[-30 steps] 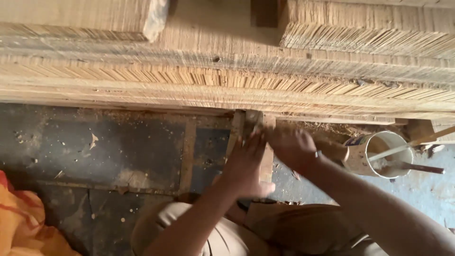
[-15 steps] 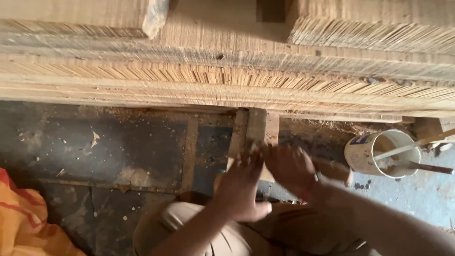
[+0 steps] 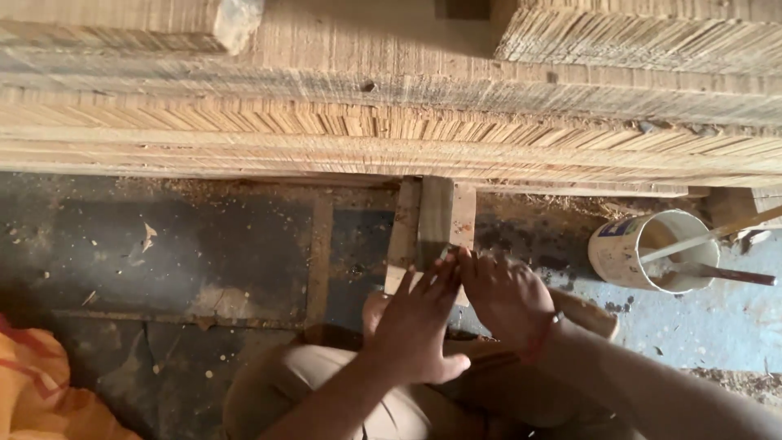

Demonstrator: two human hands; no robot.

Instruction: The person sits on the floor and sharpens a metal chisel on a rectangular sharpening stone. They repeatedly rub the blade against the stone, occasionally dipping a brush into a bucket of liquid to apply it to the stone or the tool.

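Spanning the whole top of your view is a stack of long planks (image 3: 391,122), their rough sawn edges running left to right in pale layers, with two more bundles lying on top at the upper left and upper right. Below it lies the dark floor (image 3: 163,261), stained and strewn with sawdust and chips, turning to a paler grey patch at the right. Your bent knees fill the bottom centre, and an orange cloth (image 3: 37,391) shows at the lower left corner. At the right, on the grey patch, stands a white tub (image 3: 643,248) with a stick leaning out of it toward the right edge. Straight ahead of you, reaching from under the stack toward your knees, lies a short wood block (image 3: 436,220) — darker on its middle face, paler at both sides. Both your hands are on its near end: your left hand (image 3: 415,326) lies flat with the fingers spread and stretched forward, fingertips touching the block's near left part, and your right hand (image 3: 505,297) is laid over the near right part, fingers extended and close together, a red thread at its wrist. Neither hand is clenched — both rest open against the wood, side by side and touching each other at the fingertips.
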